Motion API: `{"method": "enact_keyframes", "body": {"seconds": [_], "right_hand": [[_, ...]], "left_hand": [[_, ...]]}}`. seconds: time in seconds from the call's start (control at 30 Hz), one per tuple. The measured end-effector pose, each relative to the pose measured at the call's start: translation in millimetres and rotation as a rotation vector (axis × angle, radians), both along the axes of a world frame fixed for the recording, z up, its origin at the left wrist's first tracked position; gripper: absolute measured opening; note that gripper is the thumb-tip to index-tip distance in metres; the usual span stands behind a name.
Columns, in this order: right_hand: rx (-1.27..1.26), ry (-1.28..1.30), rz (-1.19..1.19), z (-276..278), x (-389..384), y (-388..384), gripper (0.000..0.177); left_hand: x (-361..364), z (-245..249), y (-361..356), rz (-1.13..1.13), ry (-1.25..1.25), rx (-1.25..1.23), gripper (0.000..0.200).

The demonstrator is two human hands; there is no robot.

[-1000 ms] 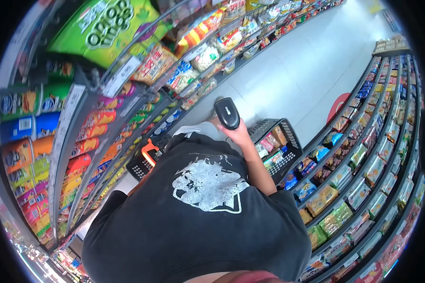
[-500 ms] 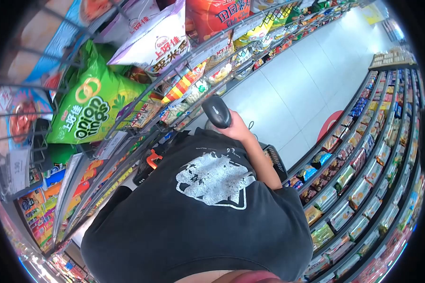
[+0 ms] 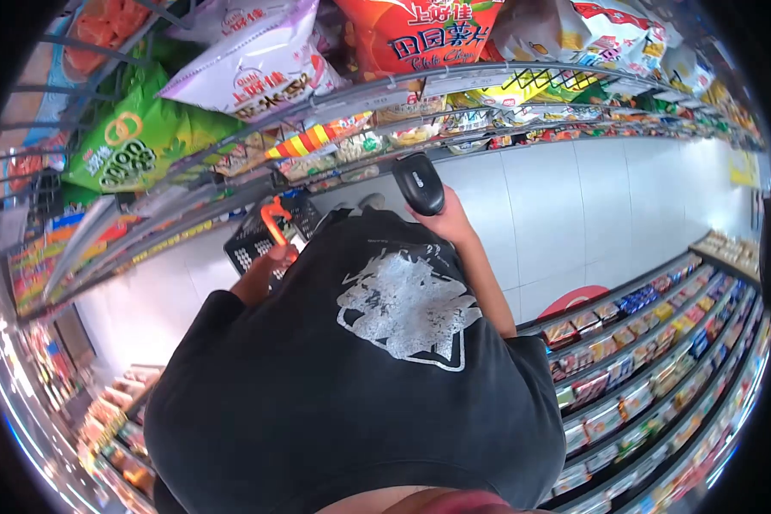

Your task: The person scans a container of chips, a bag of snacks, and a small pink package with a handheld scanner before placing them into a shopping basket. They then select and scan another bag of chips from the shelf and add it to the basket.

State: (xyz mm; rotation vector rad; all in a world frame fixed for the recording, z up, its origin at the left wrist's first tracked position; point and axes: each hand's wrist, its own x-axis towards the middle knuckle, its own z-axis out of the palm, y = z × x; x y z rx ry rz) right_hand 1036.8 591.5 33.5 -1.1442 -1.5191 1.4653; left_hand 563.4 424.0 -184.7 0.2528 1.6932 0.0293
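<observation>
My right hand (image 3: 445, 221) is closed round a black handheld barcode scanner (image 3: 420, 184), held in front of my chest beside the snack shelf. Lower on the left, my left hand (image 3: 281, 255) is partly hidden by my dark T-shirt. Its fingers wrap the lower end of an orange handle (image 3: 273, 221). Under that handle is a black perforated basket (image 3: 248, 244), mostly covered by my arm and body. Nearest the scanner are packets on the lower rows of the shelf.
A wire rack along the front holds a green onion rings bag (image 3: 146, 141), a white-purple snack bag (image 3: 248, 73) and a red chips bag (image 3: 420, 34). Packed shelves (image 3: 642, 368) stand on the right. Pale tiled floor (image 3: 557, 197) runs between, with a red floor marking (image 3: 574, 300).
My view has turned to the right, so the shelf now runs more across the top. My left hand and more of the black basket have come into sight. The scanner stays in my right hand.
</observation>
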Motion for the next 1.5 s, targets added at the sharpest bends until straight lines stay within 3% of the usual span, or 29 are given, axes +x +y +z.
{"method": "enact_keyframes", "body": {"seconds": [0.07,0.13,0.2,0.23,0.27,0.3,0.37,0.43,0.5,0.6,0.63,0.73,0.83,0.97,1.1,1.27,1.5], "right_hand": [[-0.007,0.082,0.017,-5,26,2,0.032],[-0.162,0.04,0.074,-29,62,3,0.036],[-0.225,0.007,0.11,-37,87,2,0.037],[-0.21,-0.003,0.12,-34,97,3,0.037],[-0.198,-0.012,0.128,-32,107,3,0.036],[-0.199,-0.028,0.16,-35,116,5,0.035],[-0.232,-0.047,0.189,-39,133,5,0.034],[-0.309,-0.017,0.202,-39,145,6,0.033],[-0.235,-0.028,0.244,-46,157,5,0.033],[-0.183,-0.053,0.3,-52,175,0,0.034],[-0.172,-0.061,0.309,-52,179,-1,0.034],[-0.128,-0.066,0.293,-41,190,-6,0.033],[-0.219,-0.098,0.19,-44,202,-20,0.03],[-0.362,0.002,0.104,-58,210,-44,0.027],[-0.344,-0.071,0.138,-57,206,-51,0.029],[-0.344,-0.098,0.196,-46,194,-42,0.031],[-0.369,-0.096,0.253,-62,185,-36,0.031]], "left_hand": [[18,-3,5,0.026,0.02,0.005,0.027],[4,-83,-18,0.076,-0.01,0.137,0.027],[47,-36,-3,0.034,0.033,0.144,0.025],[87,7,10,0.126,0.151,0.216,0.026],[63,-75,-17,0.239,0.116,0.281,0.026],[59,-100,-21,0.202,0.138,0.235,0.026],[80,-88,-25,0.078,0.188,0.175,0.028],[138,-2,7,-0.05,0.313,0.114,0.028],[170,20,17,-0.029,0.307,0.176,0.024],[179,-27,9,0.015,0.234,0.272,0.021],[208,9,26,-0.031,0.229,0.271,0.022],[242,-10,29,-0.03,0.068,0.405,0.022],[284,-7,48,-0.136,-0.003,0.307,0.021],[328,-8,74,-0.32,0.094,0.281,0.028],[364,1,91,-0.488,0.066,0.344,0.041],[390,-12,91,-0.41,0.042,0.326,0.042],[405,38,112,-0.438,0.005,0.303,0.047]]}}
